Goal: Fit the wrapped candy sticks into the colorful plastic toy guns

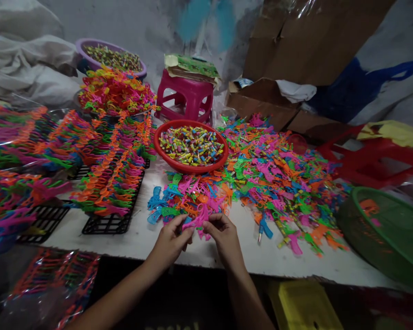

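Pink toy piece (198,221) pinched between left hand (170,242) and right hand (225,237).

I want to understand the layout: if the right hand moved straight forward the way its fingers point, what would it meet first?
Probably the pink plastic toy that the right hand already pinches together with the left hand; beyond it lies the loose pile of toys, though depth is unclear.

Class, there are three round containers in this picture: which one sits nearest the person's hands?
The red bowl of small colourful pieces, just beyond the hands. The purple bowl stands far back left; the green basket lies off to the right.
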A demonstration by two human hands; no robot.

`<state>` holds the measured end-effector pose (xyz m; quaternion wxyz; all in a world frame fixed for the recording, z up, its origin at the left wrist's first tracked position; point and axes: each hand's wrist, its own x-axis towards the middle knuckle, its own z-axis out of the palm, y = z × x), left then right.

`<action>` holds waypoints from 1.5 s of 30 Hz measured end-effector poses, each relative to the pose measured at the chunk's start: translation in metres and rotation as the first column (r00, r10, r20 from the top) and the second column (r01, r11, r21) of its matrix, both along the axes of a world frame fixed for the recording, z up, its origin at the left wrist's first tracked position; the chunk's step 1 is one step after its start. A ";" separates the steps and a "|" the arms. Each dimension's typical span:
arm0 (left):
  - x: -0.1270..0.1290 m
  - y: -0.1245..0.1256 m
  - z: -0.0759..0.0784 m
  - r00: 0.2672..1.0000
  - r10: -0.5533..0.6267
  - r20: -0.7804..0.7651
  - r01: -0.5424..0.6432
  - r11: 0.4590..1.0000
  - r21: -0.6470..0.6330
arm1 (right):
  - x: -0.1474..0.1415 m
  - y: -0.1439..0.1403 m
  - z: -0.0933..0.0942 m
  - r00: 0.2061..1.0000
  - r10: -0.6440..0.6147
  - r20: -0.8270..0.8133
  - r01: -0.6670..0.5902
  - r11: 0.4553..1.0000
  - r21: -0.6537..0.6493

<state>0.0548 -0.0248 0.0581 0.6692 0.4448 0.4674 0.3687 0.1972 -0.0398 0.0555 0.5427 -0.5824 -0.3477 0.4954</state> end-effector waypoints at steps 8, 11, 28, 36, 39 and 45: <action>-0.003 0.003 0.000 0.974 0.024 0.224 0.018 0.982 -0.188 | -0.001 -0.001 0.002 0.968 -0.013 -0.251 0.018 1.000 0.019; 0.000 0.002 0.003 0.979 0.027 0.203 0.005 0.987 -0.159 | -0.005 0.000 0.002 0.930 -0.010 -0.368 0.000 1.000 -0.027; 0.011 -0.011 0.000 0.977 0.103 -0.187 -0.049 0.960 0.276 | -0.002 0.003 -0.018 0.622 0.002 -0.783 -0.253 0.947 -0.199; 0.014 -0.016 0.001 0.967 0.130 -0.218 -0.050 0.940 0.338 | -0.008 0.002 -0.010 0.661 0.080 -0.746 -0.221 0.971 -0.091; 0.014 -0.016 -0.001 0.963 0.119 -0.240 -0.038 0.947 0.318 | -0.009 0.000 -0.006 0.674 0.107 -0.731 -0.218 0.974 -0.059; 0.012 -0.013 0.001 0.966 0.081 -0.247 -0.022 0.972 0.233 | -0.010 -0.001 -0.001 0.701 0.109 -0.705 -0.203 0.978 -0.052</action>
